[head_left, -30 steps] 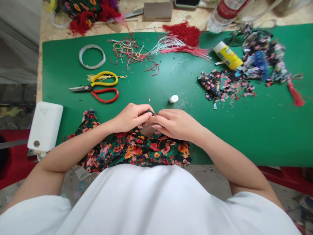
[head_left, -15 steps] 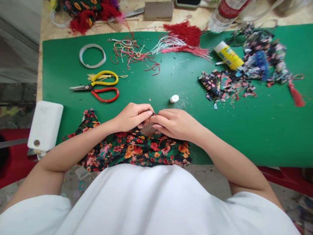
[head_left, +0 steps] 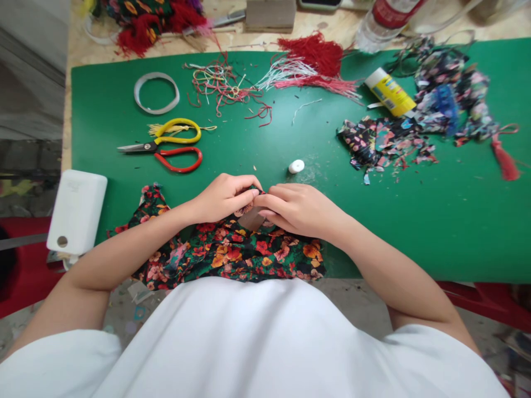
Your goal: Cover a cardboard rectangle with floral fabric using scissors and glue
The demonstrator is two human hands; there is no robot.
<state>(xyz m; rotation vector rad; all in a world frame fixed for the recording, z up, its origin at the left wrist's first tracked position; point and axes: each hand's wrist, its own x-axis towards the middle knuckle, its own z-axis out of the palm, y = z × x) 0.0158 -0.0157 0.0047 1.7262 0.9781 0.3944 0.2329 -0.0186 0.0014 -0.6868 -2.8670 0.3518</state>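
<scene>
My left hand [head_left: 224, 198] and my right hand [head_left: 296, 209] meet fingertip to fingertip at the near edge of the green mat [head_left: 265, 155]. Both are closed in a pinch on the top edge of a floral fabric [head_left: 232, 251], black and green with red and orange flowers. The fabric spreads under my wrists and hangs over the mat's near edge toward my lap. A small brown patch shows below my fingers. A small white cap [head_left: 296, 166] lies just beyond my right hand.
Scissors with yellow and red handles [head_left: 166, 146] and a white ring [head_left: 156, 94] lie at the left. Loose red threads [head_left: 226, 88], red tassels [head_left: 315, 61], a glue stick [head_left: 390, 92] and floral scraps [head_left: 385, 141] lie further back. A white box [head_left: 77, 213] sits off the mat's left edge.
</scene>
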